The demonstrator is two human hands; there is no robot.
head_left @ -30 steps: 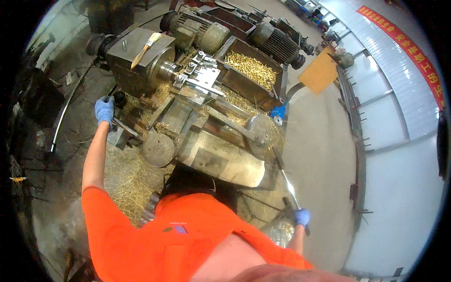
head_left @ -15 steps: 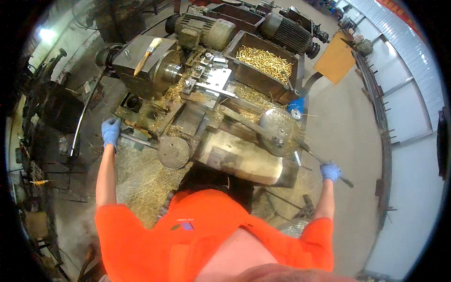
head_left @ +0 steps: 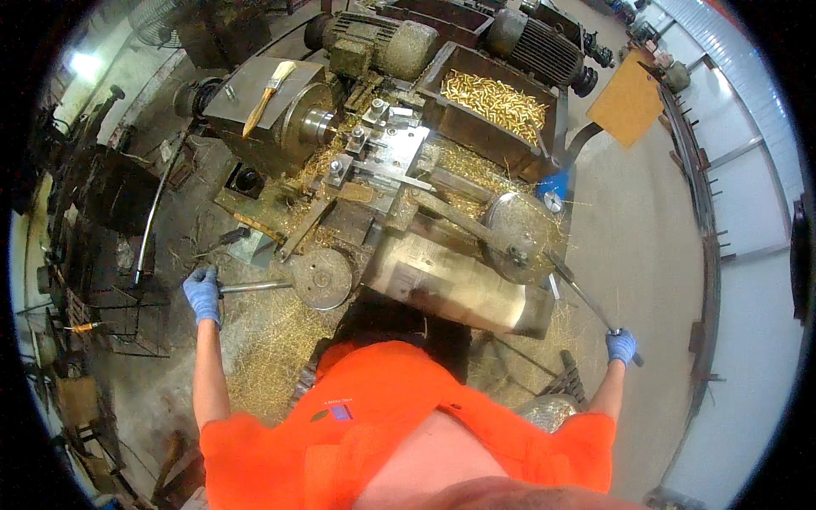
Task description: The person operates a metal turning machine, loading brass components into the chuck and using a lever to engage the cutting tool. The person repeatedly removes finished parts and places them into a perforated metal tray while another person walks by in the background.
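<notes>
My left hand (head_left: 202, 295), in a blue glove, is closed round the outer end of a metal lever (head_left: 255, 287). That lever runs to a round disc (head_left: 323, 279) on the near left side of a small lathe. Out to the right, my right hand (head_left: 620, 344), gloved alike, grips a long lever (head_left: 582, 293) near its end; the bar sticks out past my fingers. It joins a larger disc (head_left: 518, 225). Between them lie the bolted tool slide (head_left: 399, 149) and the round spindle (head_left: 319, 126), with brass-coloured shavings around them.
A metal bin (head_left: 476, 129) behind the slide holds many small brass-coloured parts (head_left: 495, 102). A paintbrush (head_left: 270, 98) rests on the headstock (head_left: 228, 106). Motors (head_left: 382, 44) stand farther back. A tan board (head_left: 626, 100) is at the far right. Shavings (head_left: 263, 357) litter the floor.
My left hand has brought its lever nearer to me, so it lies almost level across the view. My right hand has swung its lever nearer and outward. Both hands keep their grip.
</notes>
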